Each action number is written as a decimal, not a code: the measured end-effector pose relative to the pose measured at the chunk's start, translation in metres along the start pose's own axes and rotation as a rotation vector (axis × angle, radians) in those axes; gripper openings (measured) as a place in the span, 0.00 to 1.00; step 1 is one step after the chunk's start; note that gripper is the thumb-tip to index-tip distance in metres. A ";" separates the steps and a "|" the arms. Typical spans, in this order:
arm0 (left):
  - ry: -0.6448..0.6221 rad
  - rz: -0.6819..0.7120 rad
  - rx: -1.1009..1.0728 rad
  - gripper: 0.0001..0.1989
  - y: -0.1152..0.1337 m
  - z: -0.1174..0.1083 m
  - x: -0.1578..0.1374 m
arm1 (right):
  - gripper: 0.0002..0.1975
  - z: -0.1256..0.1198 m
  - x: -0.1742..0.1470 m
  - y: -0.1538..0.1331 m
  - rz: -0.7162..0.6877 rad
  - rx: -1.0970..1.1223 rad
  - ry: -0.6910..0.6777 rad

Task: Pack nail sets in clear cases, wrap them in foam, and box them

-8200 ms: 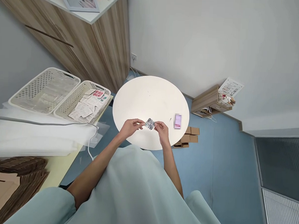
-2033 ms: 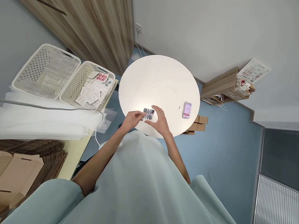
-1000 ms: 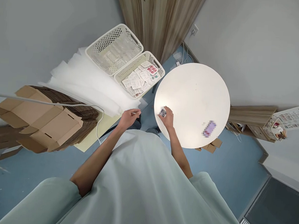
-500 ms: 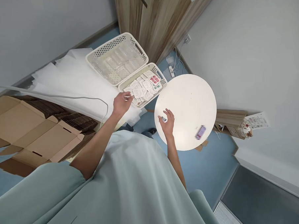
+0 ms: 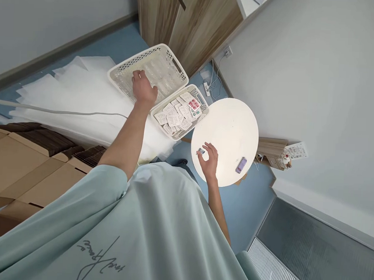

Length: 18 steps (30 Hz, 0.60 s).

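Note:
My left hand [image 5: 143, 88] is over the larger white perforated basket [image 5: 117, 66], with thumb and fingers apart. Inside that basket lie clear plastic packages [image 5: 163, 71], partly hidden by the hand. Above the round white table [image 5: 227, 129], my right hand [image 5: 209, 159] has its thumb and fingers spread in a curve. By its thumb tip is a small teal-and-white printed piece [image 5: 201, 150]; whether the hand touches it I cannot tell. Between the two hands, a smaller white basket [image 5: 204, 102] holds many white printed cards [image 5: 175, 119], some with red or teal patterns.
A blurred purple object [image 5: 241, 164] lies on the table's near right. White sheets [image 5: 93, 90] spread out at the left, crossed by a grey cable [image 5: 52, 110]. Flattened cardboard boxes [image 5: 27, 162] are stacked at lower left. A wooden cabinet [image 5: 185, 32] and power strip [image 5: 206, 89] stand beyond.
My left hand has moved from the card basket up and left over the larger basket. My right hand stays by the small printed piece. The whole view has shifted slightly.

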<state>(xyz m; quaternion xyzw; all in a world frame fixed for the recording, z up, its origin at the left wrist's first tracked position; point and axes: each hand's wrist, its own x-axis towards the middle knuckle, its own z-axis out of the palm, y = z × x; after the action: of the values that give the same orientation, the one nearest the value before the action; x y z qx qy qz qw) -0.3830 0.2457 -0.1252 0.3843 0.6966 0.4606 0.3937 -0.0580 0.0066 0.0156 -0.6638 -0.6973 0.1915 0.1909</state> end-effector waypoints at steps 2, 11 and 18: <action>-0.017 -0.020 0.038 0.38 0.000 0.002 0.014 | 0.14 -0.002 -0.003 -0.003 0.000 -0.006 0.018; -0.071 -0.051 0.230 0.45 0.003 0.015 0.043 | 0.14 -0.003 -0.014 -0.008 0.053 -0.047 0.048; -0.059 -0.041 0.312 0.39 0.015 0.017 0.043 | 0.14 -0.006 -0.020 -0.008 0.086 -0.071 0.063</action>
<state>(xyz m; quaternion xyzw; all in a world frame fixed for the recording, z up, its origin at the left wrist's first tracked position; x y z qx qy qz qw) -0.3814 0.2940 -0.1243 0.4397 0.7554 0.3271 0.3592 -0.0608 -0.0137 0.0247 -0.7053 -0.6681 0.1538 0.1805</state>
